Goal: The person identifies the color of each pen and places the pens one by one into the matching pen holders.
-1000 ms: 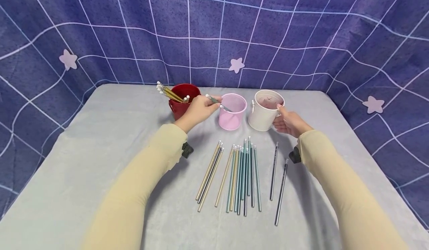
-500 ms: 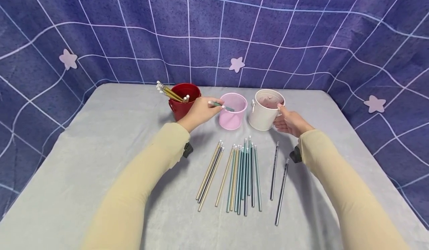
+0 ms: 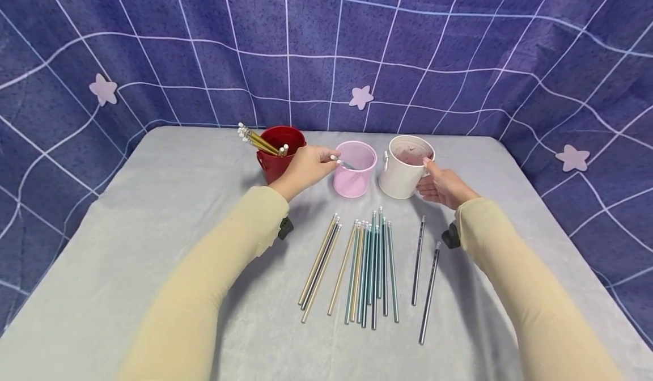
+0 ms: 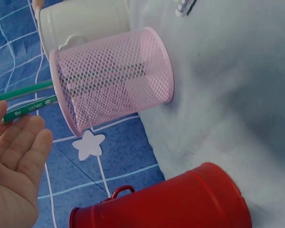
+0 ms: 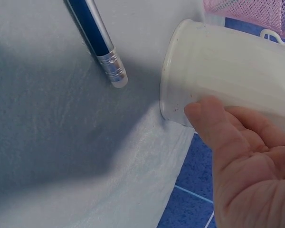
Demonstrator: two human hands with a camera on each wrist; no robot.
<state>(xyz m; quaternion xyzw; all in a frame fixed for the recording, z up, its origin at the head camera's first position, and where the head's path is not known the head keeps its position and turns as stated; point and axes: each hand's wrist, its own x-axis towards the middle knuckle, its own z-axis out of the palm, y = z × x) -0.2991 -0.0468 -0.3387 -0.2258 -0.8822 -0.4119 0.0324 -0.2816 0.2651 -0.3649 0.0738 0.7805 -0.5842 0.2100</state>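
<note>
My left hand (image 3: pixel 308 165) is at the near-left rim of the pink mesh pencil cup (image 3: pixel 351 186). In the left wrist view its thumb and fingers pinch the eraser end of a green pencil (image 4: pixel 31 109), whose length runs down inside the mesh. A second green pencil (image 4: pixel 31 90) leans in the same cup. My right hand (image 3: pixel 445 188) holds the white bucket (image 3: pixel 399 180) from the right, thumb over its rim and fingers against the outer wall. The red bucket (image 3: pixel 272 168), left of the cup, holds several gold pencils (image 3: pixel 262 143), erasers up.
In front of the containers, gold, green and dark pencils (image 3: pixel 369 279) lie in a loose row on the grey-covered table (image 3: pixel 153 211). Two dark pencils, one nearer (image 3: pixel 429 293) and one farther (image 3: pixel 418 262), lie apart on the right. A blue grid-patterned cloth (image 3: pixel 316 41) hangs behind.
The green pencil in my left hand has slid down and right into the pink cup, so less of it stands out. My right hand stays on the white bucket.
</note>
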